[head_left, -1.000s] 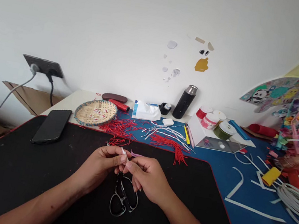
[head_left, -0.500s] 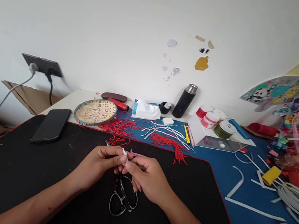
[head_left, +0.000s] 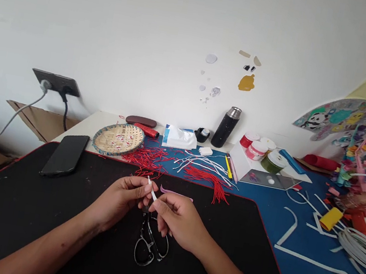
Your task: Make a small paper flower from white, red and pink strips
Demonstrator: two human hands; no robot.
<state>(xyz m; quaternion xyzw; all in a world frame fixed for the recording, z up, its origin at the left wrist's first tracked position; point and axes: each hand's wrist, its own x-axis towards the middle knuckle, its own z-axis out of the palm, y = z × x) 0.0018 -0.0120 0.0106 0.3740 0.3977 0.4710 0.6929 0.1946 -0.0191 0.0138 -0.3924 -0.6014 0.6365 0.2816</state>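
A thin white paper strip (head_left: pixel 152 189) stands tilted between my hands, pinched in the fingertips of my left hand (head_left: pixel 119 203). My right hand (head_left: pixel 180 221) closes on its lower end. Directly below them, a pair of black-handled scissors (head_left: pixel 151 246) lies on the black desk mat (head_left: pixel 15 216), its blades partly hidden by my hands. A pale purple paper strip (head_left: pixel 173 193) lies on the mat just beyond my right fingers.
Red paper strands (head_left: pixel 146 159) and white strips (head_left: pixel 203 163) lie on the blue mat beyond. A woven basket (head_left: pixel 118 139) and a black phone (head_left: pixel 65 155) sit at the far left. Jars, a flask and heaped coloured paper stand farther back and right.
My hands have drawn slightly apart, and the white strip now shows more clearly between them. The purple strip is more exposed. The view has shifted slightly.
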